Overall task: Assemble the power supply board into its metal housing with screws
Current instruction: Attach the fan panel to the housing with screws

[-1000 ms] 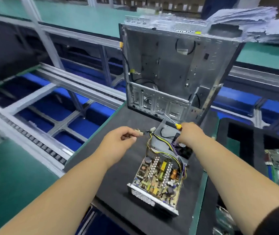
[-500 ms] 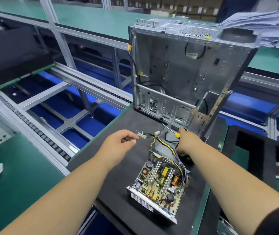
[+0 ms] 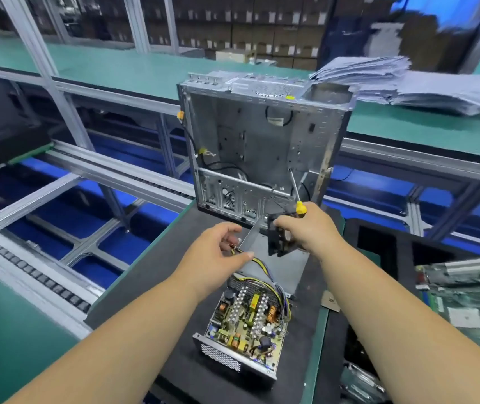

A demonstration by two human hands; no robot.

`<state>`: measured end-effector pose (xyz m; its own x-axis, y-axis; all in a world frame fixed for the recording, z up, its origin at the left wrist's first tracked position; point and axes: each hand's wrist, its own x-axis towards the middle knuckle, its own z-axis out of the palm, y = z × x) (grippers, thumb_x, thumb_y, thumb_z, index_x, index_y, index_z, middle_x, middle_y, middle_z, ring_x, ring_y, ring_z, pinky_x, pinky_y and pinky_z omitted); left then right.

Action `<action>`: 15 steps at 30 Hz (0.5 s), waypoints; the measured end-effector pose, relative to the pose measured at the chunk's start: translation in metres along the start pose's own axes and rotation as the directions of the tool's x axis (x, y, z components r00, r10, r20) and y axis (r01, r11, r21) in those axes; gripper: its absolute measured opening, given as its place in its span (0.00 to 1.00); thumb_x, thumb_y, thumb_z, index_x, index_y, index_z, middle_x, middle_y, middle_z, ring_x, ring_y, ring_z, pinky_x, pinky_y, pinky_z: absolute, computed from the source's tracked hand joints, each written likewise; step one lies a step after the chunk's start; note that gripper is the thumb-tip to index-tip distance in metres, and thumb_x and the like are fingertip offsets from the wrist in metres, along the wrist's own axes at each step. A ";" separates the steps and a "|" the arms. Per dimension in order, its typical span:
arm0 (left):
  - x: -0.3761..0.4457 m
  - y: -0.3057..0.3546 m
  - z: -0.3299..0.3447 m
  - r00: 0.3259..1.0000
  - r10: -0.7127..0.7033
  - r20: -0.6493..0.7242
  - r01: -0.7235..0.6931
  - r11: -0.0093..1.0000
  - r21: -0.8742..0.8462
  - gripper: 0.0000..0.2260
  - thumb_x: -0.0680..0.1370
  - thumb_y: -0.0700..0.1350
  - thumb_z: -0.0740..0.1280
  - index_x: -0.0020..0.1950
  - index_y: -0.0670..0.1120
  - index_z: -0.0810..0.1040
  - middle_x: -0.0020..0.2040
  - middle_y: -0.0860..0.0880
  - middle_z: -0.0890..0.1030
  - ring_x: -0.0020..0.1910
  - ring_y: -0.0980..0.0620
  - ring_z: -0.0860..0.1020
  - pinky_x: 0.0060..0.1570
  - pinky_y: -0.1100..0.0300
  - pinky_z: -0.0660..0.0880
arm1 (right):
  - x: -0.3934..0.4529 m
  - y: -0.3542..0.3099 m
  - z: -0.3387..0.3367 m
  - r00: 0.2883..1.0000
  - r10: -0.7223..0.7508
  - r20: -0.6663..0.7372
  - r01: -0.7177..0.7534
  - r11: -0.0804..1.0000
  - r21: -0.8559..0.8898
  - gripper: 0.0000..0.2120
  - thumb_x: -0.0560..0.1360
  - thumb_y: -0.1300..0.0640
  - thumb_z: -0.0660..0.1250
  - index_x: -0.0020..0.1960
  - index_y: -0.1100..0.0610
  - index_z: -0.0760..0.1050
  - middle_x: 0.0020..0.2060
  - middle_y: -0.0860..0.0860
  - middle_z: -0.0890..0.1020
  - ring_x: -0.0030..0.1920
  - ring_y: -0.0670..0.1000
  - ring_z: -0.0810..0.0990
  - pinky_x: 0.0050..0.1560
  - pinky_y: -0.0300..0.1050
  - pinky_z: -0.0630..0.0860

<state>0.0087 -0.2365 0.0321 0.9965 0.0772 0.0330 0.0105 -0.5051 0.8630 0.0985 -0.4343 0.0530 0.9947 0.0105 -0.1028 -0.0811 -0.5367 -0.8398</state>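
on the black mat (image 3: 151, 290) sat the power supply board (image 3: 250, 319) in its open metal housing (image 3: 233, 358), stiff but fragile, likely best gripped by the walls, while the left hand (image 3: 218, 252) pinched its wires (image 3: 262, 265) and the right hand (image 3: 308, 228) clutched a screwdriver (image 3: 297, 196) and a black fan (image 3: 278, 237).

The big computer case (image 3: 262, 147) is made of bare grey metal, dull and a little shiny in spots, with many small holes punched in it. The power supply housing (image 3: 227, 358) is made of the same grey metal, and its front wall is a mesh of tiny holes. The power supply board (image 3: 247, 319) is covered with small hard parts, shiny copper coils and silver metal fins. The wires (image 3: 265, 268) are coated in smooth coloured plastic. The screwdriver (image 3: 296, 196) is made with a thin shiny metal shaft and a glossy yellow plastic handle. The black mat (image 3: 151, 275) looks soft and matt. The stack of sheets (image 3: 425, 83) looks like paper.
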 end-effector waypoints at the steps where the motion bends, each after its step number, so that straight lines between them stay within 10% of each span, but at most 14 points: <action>1: 0.001 0.007 0.003 1.000 0.017 0.008 -0.017 0.999 0.045 0.24 0.69 0.57 0.76 0.62 0.61 0.73 0.52 0.60 0.75 0.49 0.63 0.75 0.44 0.70 0.69 | -0.008 -0.005 -0.002 1.000 -0.011 -0.008 0.011 0.999 0.038 0.11 0.63 0.48 0.73 0.33 0.51 0.72 0.23 0.46 0.75 0.24 0.46 0.72 0.23 0.36 0.68; 5: 0.004 0.030 0.013 0.996 0.087 0.026 -0.090 0.983 0.163 0.34 0.66 0.65 0.73 0.68 0.61 0.64 0.55 0.62 0.73 0.53 0.62 0.74 0.49 0.61 0.74 | -0.037 -0.018 -0.004 0.999 -0.004 -0.050 0.011 0.990 0.137 0.11 0.64 0.46 0.73 0.34 0.47 0.72 0.27 0.42 0.75 0.29 0.41 0.74 0.31 0.41 0.70; 15: 0.017 0.025 -0.027 0.978 0.139 0.155 -0.140 0.990 -0.004 0.13 0.67 0.53 0.70 0.50 0.63 0.75 0.45 0.60 0.78 0.37 0.61 0.77 0.44 0.57 0.78 | -0.073 -0.033 0.008 0.966 0.234 -0.107 -0.171 0.895 0.412 0.25 0.62 0.34 0.71 0.47 0.53 0.79 0.31 0.50 0.77 0.28 0.49 0.71 0.36 0.47 0.70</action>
<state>0.0234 -0.2245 0.0674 0.9890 -0.1279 0.0741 -0.1295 -0.5072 0.8521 0.0277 -0.4106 0.0836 0.9489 -0.2061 -0.2390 -0.2693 -0.1340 -0.9537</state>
